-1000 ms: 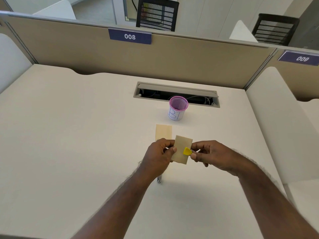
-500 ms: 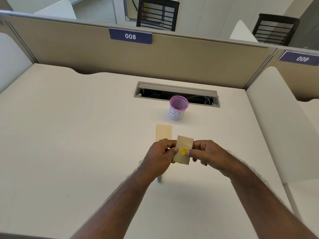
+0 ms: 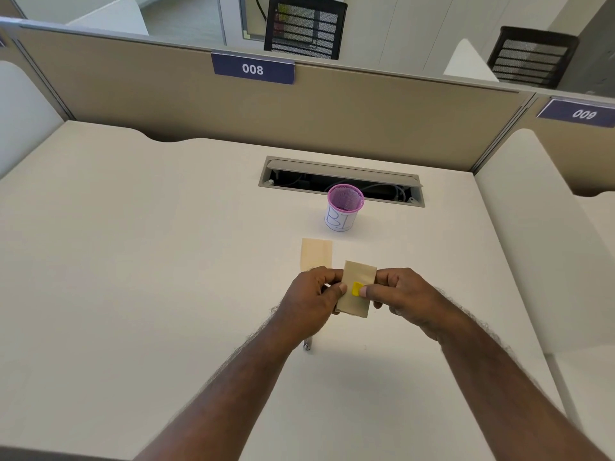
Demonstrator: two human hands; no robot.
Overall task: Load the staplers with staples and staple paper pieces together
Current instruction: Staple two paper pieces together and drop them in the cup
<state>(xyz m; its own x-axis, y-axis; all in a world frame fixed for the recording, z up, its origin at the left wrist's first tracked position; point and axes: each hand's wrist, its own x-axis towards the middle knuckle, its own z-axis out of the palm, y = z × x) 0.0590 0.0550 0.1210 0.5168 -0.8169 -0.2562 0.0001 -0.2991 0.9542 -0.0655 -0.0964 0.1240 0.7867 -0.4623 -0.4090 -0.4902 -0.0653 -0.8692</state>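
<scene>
A tan paper piece (image 3: 357,277) is held upright above the desk. My left hand (image 3: 311,299) pinches its left edge with thumb on the front. My right hand (image 3: 404,299) grips a small yellow stapler (image 3: 357,289), whose tip sits over the paper's right side; most of the stapler is hidden in the fingers. A second tan paper piece (image 3: 316,253) lies flat on the desk just behind my left hand. A small metal strip (image 3: 307,345), perhaps staples, lies on the desk under my left wrist.
A pink mesh cup (image 3: 344,207) with a white label stands behind the papers. Beyond it is an open cable slot (image 3: 339,179) in the desk. Beige partitions (image 3: 299,111) wall the back; a white divider (image 3: 532,227) bounds the right.
My right hand has pushed the yellow stapler further left onto the paper, so less of it shows. Both hands have drawn closer together.
</scene>
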